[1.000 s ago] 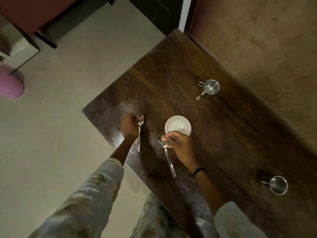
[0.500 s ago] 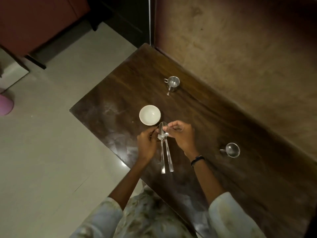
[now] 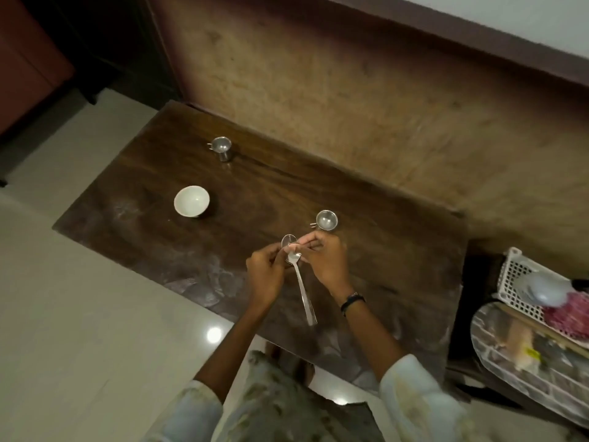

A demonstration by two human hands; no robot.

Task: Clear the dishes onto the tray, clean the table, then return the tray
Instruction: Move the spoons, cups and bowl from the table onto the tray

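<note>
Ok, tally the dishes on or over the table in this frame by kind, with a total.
Steel cups: 2
White bowl: 1
Spoons: 2, held together between the left hand and right hand
Total: 5

The dark wooden table stood against a brown wall along its far edge, closing approach from that side. Three obstacles stood well apart on the top: a white bowl at left, a steel cup beyond it near the wall, and a second steel cup just beyond the hands. Broad bare wood lay between them. A white basket crowded the right end.
</note>
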